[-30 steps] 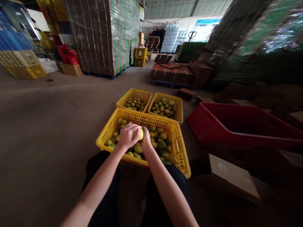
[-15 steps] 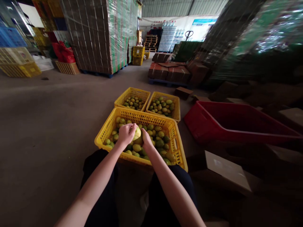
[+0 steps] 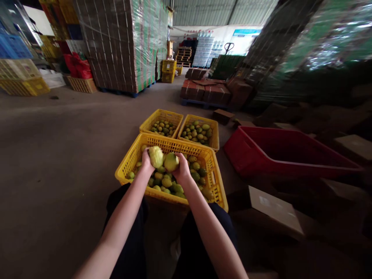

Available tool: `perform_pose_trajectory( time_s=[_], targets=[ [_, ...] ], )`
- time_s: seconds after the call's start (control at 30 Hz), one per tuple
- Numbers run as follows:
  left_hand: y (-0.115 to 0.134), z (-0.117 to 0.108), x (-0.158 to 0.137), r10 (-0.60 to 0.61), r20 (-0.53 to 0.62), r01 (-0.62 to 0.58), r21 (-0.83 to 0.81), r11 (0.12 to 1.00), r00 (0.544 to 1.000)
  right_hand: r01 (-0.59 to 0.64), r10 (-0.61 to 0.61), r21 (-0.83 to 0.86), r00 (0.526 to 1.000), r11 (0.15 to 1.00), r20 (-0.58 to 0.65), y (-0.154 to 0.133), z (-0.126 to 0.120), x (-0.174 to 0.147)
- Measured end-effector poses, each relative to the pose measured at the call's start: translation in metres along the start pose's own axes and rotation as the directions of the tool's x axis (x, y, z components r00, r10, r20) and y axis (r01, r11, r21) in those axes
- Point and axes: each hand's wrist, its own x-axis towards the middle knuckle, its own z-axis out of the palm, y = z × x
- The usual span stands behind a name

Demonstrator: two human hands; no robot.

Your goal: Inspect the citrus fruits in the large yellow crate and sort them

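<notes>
My left hand (image 3: 147, 159) is curled around a pale yellow-green lemon (image 3: 156, 156) with a lumpy, ridged skin. In my right hand (image 3: 182, 169) is a smoother, rounder green-yellow lemon (image 3: 171, 162), its dark tip turned up. The two fruits are held side by side, just above the large yellow crate (image 3: 218, 185) in front of my knees. Many more yellow and green lemons (image 3: 166, 181) lie loose in that crate, partly covered by my hands and forearms.
Behind it stand two smaller yellow crates of fruit, one on the left (image 3: 154, 116) and one on the right (image 3: 215, 135). A red tub (image 3: 247, 155) and a cardboard box (image 3: 273, 207) are to the right. Wrapped pallet stacks (image 3: 116, 46) rise farther back.
My hands have moved apart and turned, bringing both lemons into fuller view. The ridged one has shifted left with my left hand. The view has moved slightly.
</notes>
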Motion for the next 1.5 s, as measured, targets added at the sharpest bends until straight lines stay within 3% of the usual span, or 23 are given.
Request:
perform_pose_trajectory(
  time_s=[0.13, 0.27, 0.33, 0.5, 0.7, 0.87, 0.97, 1.13, 1.3, 1.5],
  targets=[
    [0.000, -0.005, 0.005, -0.131, 0.088, 0.137, -0.061, 0.989, 0.987, 0.080, -0.083, 0.061, 0.995, 0.995, 0.056, -0.014, 0.007, -0.007],
    [0.008, 0.003, -0.002, -0.363, -0.059, 0.325, -0.326, 0.888, 0.930, 0.040, -0.045, 0.079, 0.997, 0.996, 0.064, -0.020, 0.009, -0.003],
    [0.013, 0.009, -0.007, -0.419, -0.105, 0.354, -0.375, 0.857, 0.902, -0.002, -0.006, 0.084, 0.996, 0.996, 0.090, -0.019, 0.009, 0.000],
    [0.020, 0.019, -0.013, -0.491, -0.056, 0.406, -0.487, 0.774, 0.869, -0.060, 0.035, 0.160, 0.988, 0.985, 0.150, -0.013, 0.011, 0.005],
    [0.020, 0.021, -0.014, -0.453, -0.080, 0.342, -0.544, 0.766, 0.888, -0.041, 0.019, 0.183, 0.992, 0.982, 0.122, -0.016, 0.007, 0.005],
    [0.027, 0.022, -0.018, -0.351, 0.087, 0.339, -0.549, 0.764, 0.932, -0.027, -0.014, 0.298, 0.991, 0.954, 0.134, -0.022, 0.007, 0.001],
    [0.032, 0.023, -0.025, -0.253, 0.190, 0.316, -0.519, 0.794, 0.949, 0.035, -0.100, 0.419, 0.986, 0.908, 0.134, -0.024, 0.008, -0.002],
    [0.035, 0.020, -0.034, -0.193, 0.268, 0.293, -0.410, 0.864, 0.944, 0.077, -0.210, 0.459, 0.946, 0.885, 0.247, -0.023, 0.006, -0.007],
    [0.030, 0.015, -0.035, -0.189, 0.356, 0.315, -0.340, 0.886, 0.915, 0.072, -0.224, 0.392, 0.906, 0.917, 0.358, -0.023, 0.007, -0.014],
    [0.028, 0.019, -0.032, -0.206, 0.288, 0.323, -0.454, 0.830, 0.935, 0.016, -0.141, 0.402, 0.948, 0.915, 0.284, -0.024, 0.008, -0.007]
  ],
)
